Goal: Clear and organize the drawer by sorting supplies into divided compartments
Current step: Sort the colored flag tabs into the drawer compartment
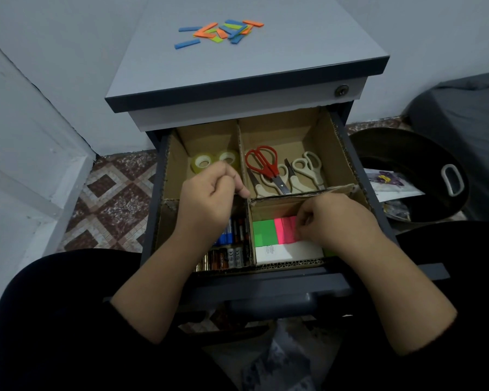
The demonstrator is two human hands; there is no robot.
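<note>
The open drawer (266, 280) holds a cardboard divider (342, 148) with four compartments. Two tape rolls (201, 162) lie in the back left one. Red scissors (263, 165) and several cream-handled scissors (305, 167) fill the back right one. Batteries (232, 258) lie in the front left one. Green (264, 231) and pink sticky notes (284, 228) and a white pad (288, 253) sit in the front right one. My left hand (206, 198) hovers curled over the left side, holding nothing I can see. My right hand (336, 221) pinches the pink sticky notes.
Several blue, orange and green strips (223, 31) lie scattered on the cabinet top (294, 52). A dark round bin (407, 173) with papers stands on the tiled floor at the right. White walls close in on the left.
</note>
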